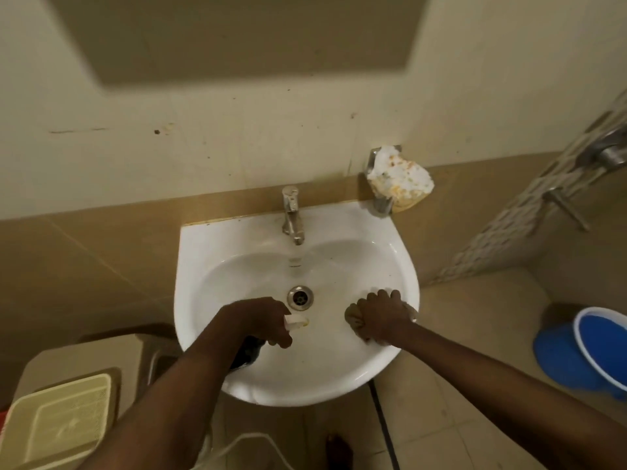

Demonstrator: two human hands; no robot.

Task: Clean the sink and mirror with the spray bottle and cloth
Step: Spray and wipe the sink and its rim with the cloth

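A cream basket [57, 422] is seen at lower left. Over the white sink [217, 239], the spray bottle [296, 322] is gripped by the left hand [261, 320], nozzle aimed right toward the drain [300, 296]; its dark body is mostly hidden. The cloth [353, 315] is clutched by the right hand [381, 318] on the basin's right slope, largely covered. A blue bucket [597, 347] is cut off at right.

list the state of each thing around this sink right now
left hand: grips the spray bottle, nozzle toward the drain
right hand: presses a bunched cloth on the basin's right side
spray bottle: held, tilted over the basin
cloth: crumpled under the fingers
tap: no water running
drain: open, unplugged
blue bucket: on the floor, upright
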